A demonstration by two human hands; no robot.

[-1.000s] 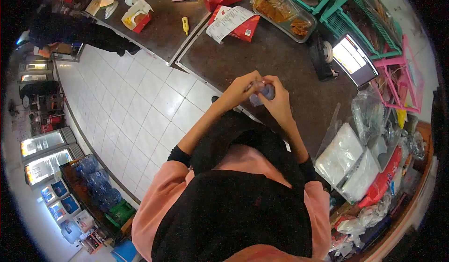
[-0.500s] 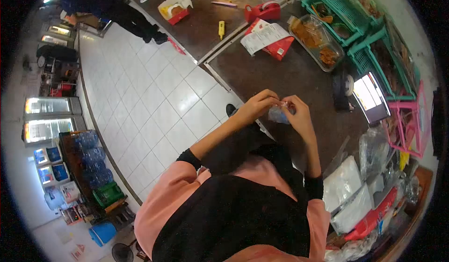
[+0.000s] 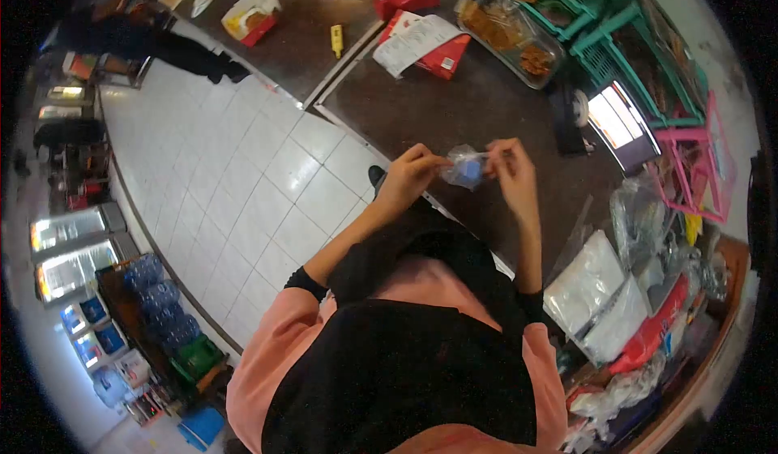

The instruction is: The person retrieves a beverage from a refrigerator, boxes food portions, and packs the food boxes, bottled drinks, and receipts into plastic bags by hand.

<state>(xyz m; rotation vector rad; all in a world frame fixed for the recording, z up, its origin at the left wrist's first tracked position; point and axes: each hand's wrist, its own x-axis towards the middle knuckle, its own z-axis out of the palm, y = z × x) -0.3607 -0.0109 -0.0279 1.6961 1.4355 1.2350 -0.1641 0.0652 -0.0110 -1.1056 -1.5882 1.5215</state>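
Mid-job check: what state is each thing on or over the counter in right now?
Left hand: pinching clear bag's edge
Right hand: pinching its opposite side
Clear bag: held up, something blue inside; sealed or not, cannot tell
Screen: lit
Red-and-white box: open
Food tray: part-filled
Receipt: lying across red packet
Yellow marker: lying down

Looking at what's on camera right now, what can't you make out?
All in the head view:
What the blue item in the clear bag is: blurred, behind crinkled plastic.
Whether the right hand has a grip on the bag: blurred fingertips.
Print on the white slip: too small.
Words on the screen: small and washed out.
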